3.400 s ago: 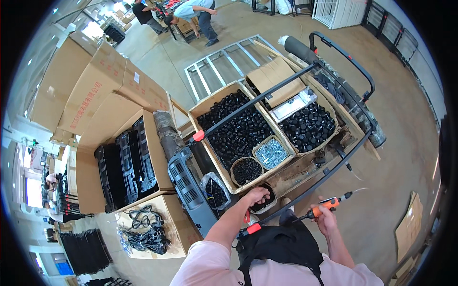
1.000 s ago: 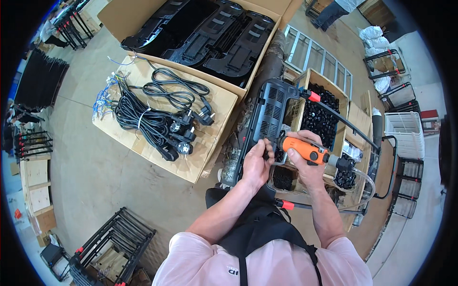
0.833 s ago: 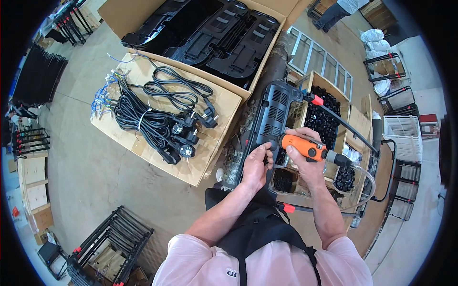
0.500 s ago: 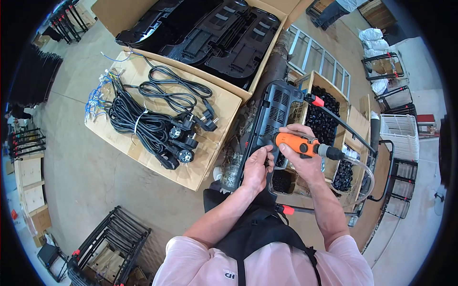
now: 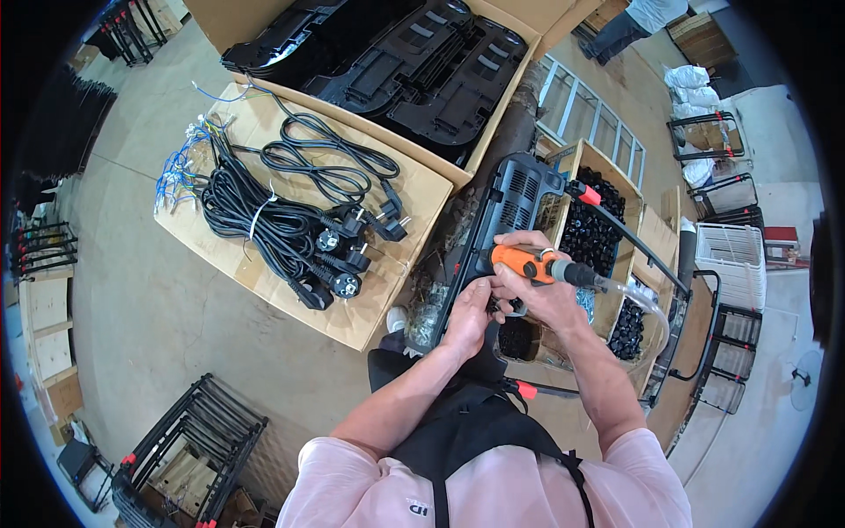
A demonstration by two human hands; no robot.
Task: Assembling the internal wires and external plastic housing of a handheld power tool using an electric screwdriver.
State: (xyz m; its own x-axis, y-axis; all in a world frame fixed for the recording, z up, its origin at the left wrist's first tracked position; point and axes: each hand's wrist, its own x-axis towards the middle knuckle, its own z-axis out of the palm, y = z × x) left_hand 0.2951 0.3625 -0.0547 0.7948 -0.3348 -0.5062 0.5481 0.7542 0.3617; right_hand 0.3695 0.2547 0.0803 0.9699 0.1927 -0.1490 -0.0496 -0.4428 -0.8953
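Note:
My right hand (image 5: 541, 297) is wrapped round an orange pneumatic screwdriver (image 5: 519, 261), whose clear air hose (image 5: 647, 301) trails off to the right. Close beside it, my left hand (image 5: 471, 319) is closed with its fingertips pinched together; whatever they hold is too small to make out. Both hands are over the near part of a long black plastic housing (image 5: 513, 195) with vent slots. The driver's tip is hidden by the hands and the housing. A black tubular frame with red clips (image 5: 588, 195) extends from the housing on the right.
Bundled black power cables (image 5: 255, 211) lie on a cardboard box (image 5: 370, 308) at left. Behind stands an open carton (image 5: 480, 158) of black plastic shells. Wooden bins (image 5: 576, 163) hold small black parts (image 5: 594, 216). A person (image 5: 629, 31) stands at the far right. Stacked frames (image 5: 198, 440) stand lower left.
My right hand has brought the screwdriver left, up against my left hand. My left hand stays closed in nearly the same place. The whole view has shifted slightly.

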